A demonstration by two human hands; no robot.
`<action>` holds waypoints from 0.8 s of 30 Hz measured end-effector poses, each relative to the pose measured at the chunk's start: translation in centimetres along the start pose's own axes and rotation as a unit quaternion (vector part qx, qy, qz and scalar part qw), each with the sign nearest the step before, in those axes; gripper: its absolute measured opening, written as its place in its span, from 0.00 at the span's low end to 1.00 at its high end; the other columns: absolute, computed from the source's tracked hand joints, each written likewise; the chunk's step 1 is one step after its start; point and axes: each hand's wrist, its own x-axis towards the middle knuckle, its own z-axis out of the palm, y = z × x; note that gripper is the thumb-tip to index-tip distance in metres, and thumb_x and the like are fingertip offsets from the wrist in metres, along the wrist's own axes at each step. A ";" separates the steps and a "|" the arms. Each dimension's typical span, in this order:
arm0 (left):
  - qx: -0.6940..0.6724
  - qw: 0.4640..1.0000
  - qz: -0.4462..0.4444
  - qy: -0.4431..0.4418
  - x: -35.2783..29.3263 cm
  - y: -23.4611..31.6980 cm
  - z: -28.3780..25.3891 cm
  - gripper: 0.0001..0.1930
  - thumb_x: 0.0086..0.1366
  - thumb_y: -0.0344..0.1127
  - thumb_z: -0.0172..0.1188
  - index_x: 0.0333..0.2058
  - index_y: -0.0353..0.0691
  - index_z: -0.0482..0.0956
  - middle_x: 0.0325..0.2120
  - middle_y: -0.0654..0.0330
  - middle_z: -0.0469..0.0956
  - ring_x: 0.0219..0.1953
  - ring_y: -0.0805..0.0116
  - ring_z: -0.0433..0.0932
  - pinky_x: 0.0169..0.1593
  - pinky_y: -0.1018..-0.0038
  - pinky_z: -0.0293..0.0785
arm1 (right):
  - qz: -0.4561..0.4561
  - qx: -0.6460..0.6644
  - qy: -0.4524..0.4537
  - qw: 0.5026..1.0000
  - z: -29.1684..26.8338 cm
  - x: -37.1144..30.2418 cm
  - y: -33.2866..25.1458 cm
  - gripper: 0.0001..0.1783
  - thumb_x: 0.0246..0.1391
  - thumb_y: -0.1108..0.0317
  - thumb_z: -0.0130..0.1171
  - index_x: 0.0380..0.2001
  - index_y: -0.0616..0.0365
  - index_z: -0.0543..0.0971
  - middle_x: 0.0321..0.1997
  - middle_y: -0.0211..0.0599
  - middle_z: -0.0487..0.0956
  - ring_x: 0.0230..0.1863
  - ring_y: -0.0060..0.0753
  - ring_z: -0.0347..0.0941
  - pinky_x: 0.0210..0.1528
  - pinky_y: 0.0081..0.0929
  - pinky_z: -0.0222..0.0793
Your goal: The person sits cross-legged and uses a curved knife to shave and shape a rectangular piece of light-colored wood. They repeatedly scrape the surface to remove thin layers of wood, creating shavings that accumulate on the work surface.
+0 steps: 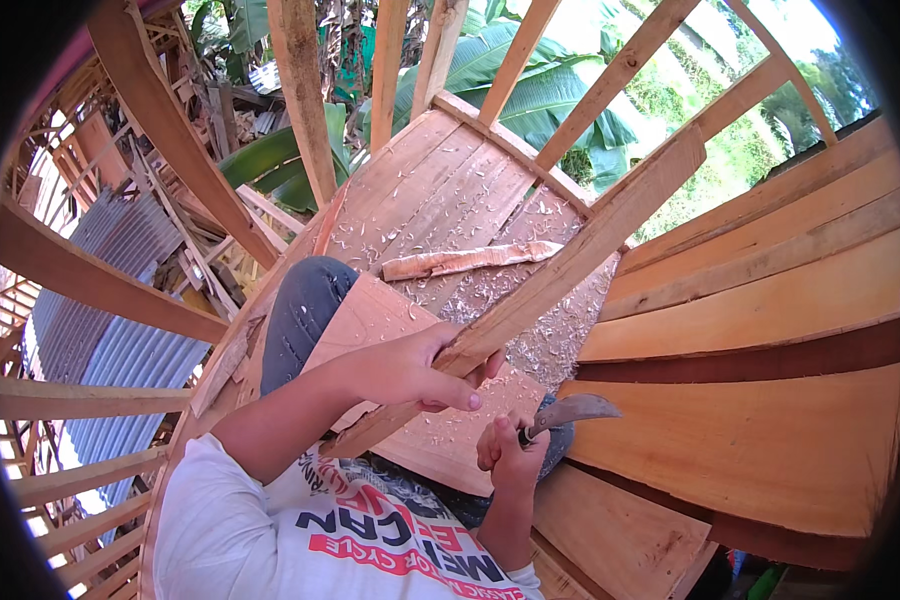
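Observation:
My left hand (pixel 415 366) is wrapped round a long squared wooden stick (pixel 560 262), which slants from my lap up to the far right. In my right hand (pixel 510 450), closed in a fist, is the dark handle of a curved knife (pixel 578 409). Its hooked blade points right, below the stick and apart from it. Across my lap lies a flat wooden board (pixel 440 440) with shavings on it. The stick passes over this board. Some fingers of my left hand are hidden behind the stick.
A rough whittled piece of wood (pixel 470 260) lies on the plank floor (pixel 410 190) among curled shavings. Wide planks (pixel 750 430) line the right side. Upright wooden ribs (pixel 300 90) stand at the left and far edges. Corrugated metal sheets (pixel 130 345) lie outside, lower left.

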 end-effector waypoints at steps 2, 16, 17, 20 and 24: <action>0.126 0.983 0.071 0.109 0.2 0.9 -0.2 0.24 0.52 0.38 0.66 0.45 0.36 0.69 0.30 0.61 0.72 0.32 0.74 0.71 0.36 0.76 0.68 | 0.004 -0.028 -0.001 1.000 0.0 0.0 0.0 0.19 0.59 0.72 0.53 0.15 0.53 0.60 0.09 0.26 0.59 0.07 0.19 0.54 0.09 0.20 0.48; 0.402 0.874 0.058 0.268 -2.4 2.6 1.1 0.29 0.57 0.55 0.63 0.41 0.33 0.69 0.26 0.44 0.76 0.31 0.47 0.78 0.35 0.63 0.72 | -0.004 0.040 -0.023 0.999 0.0 -0.5 -0.1 0.16 0.59 0.70 0.56 0.18 0.56 0.65 0.10 0.25 0.61 0.08 0.16 0.54 0.10 0.19 0.47; 0.397 0.878 0.059 0.261 -2.5 2.3 1.2 0.28 0.57 0.53 0.64 0.41 0.34 0.69 0.27 0.45 0.76 0.31 0.48 0.78 0.35 0.64 0.72 | -0.005 0.048 -0.029 0.998 0.0 -0.5 0.0 0.15 0.59 0.69 0.56 0.20 0.57 0.67 0.10 0.24 0.61 0.08 0.15 0.54 0.10 0.19 0.46; 0.408 0.875 0.093 0.243 -2.2 1.4 1.7 0.31 0.59 0.59 0.59 0.42 0.33 0.67 0.24 0.43 0.76 0.31 0.43 0.78 0.34 0.59 0.72 | -0.039 0.051 0.003 0.998 1.1 -0.4 -0.5 0.14 0.63 0.61 0.52 0.34 0.63 0.71 0.10 0.26 0.58 0.08 0.19 0.52 0.11 0.21 0.49; 0.414 0.882 0.076 0.211 -1.2 0.0 2.4 0.30 0.58 0.58 0.60 0.42 0.34 0.67 0.24 0.43 0.76 0.31 0.44 0.78 0.34 0.59 0.72 | -0.085 0.107 -0.010 0.991 2.2 0.2 -1.2 0.23 0.65 0.56 0.48 0.54 0.63 0.66 0.11 0.25 0.58 0.09 0.19 0.53 0.13 0.21 0.53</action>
